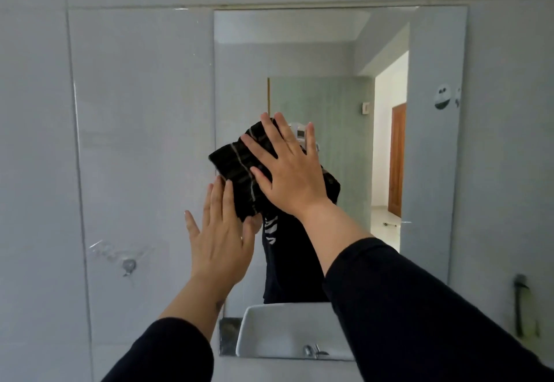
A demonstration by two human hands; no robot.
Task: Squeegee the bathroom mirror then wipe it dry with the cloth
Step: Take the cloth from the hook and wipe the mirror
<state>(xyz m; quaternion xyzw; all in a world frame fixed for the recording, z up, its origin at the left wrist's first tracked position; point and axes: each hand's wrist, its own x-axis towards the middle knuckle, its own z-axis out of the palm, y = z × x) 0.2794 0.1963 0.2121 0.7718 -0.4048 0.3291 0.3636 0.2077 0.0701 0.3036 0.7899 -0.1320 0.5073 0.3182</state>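
Judging from no squeegee in sight, I'm into drying: right hand (289,171), fingers spread, presses the cloth (236,168) on the mirror (329,60), left hand (220,240) flat beside it, much glass left

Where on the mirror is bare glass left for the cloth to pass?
Free: the mirror above the hands, up to its top edge, and the strip right of the right hand. Crowded: the centre, where the dark cloth and left hand lie.
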